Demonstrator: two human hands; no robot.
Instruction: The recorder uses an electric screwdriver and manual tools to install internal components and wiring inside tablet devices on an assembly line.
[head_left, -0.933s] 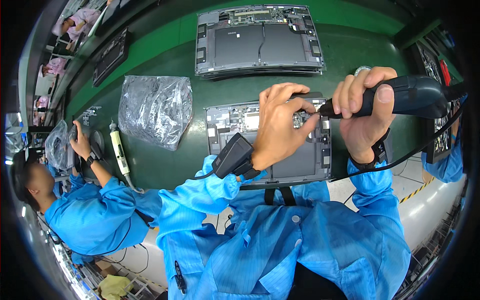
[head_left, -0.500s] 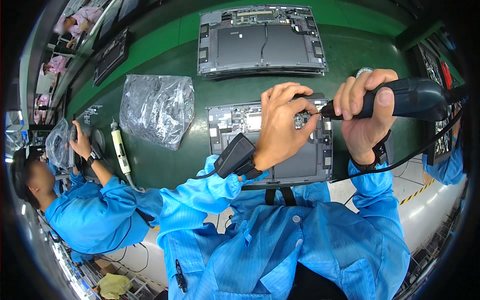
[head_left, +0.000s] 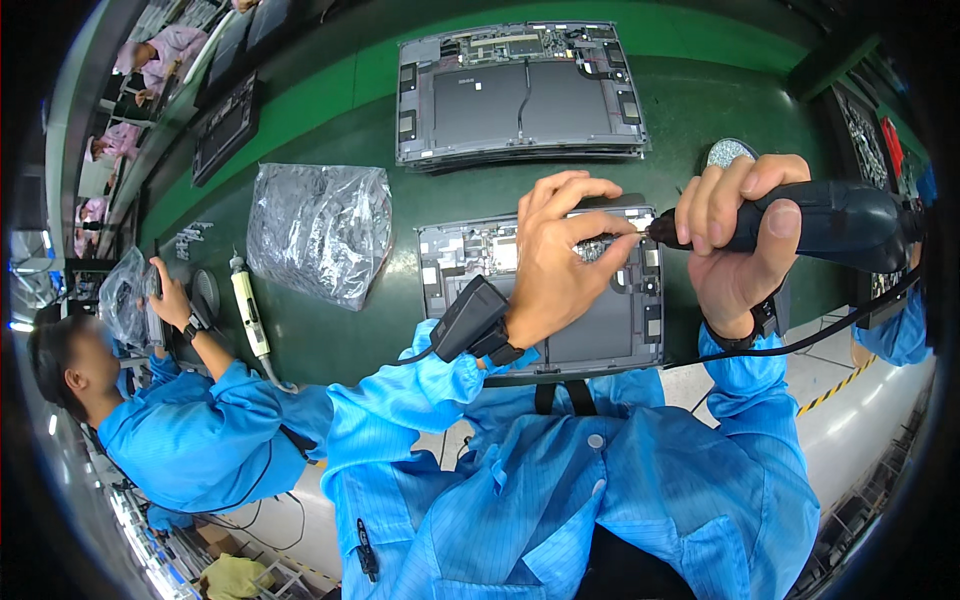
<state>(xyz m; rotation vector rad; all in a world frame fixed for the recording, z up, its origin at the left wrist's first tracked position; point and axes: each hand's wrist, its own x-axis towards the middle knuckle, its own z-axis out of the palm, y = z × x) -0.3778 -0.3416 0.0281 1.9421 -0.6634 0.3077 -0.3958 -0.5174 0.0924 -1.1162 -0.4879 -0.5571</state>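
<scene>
My right hand is wrapped round a dark electric screwdriver, held roughly level with its nose pointing left. At the screwdriver's tip, the thumb and forefinger of my left hand come together in a pinch; whatever lies between them is too small to make out. Both hands hover over an opened laptop base on the bench, its circuit board and dark battery showing. My left hand covers part of the board.
A stack of similar laptop bases lies beyond. To the left are a clear plastic bag of dark parts and a pale electric screwdriver. A round dish of small bits sits behind my right hand. A co-worker sits at far left.
The view has shifted slightly. My right hand and the screwdriver sit a little lower and further right, uncovering more of the round dish. My left hand keeps its pinch at the tip.
</scene>
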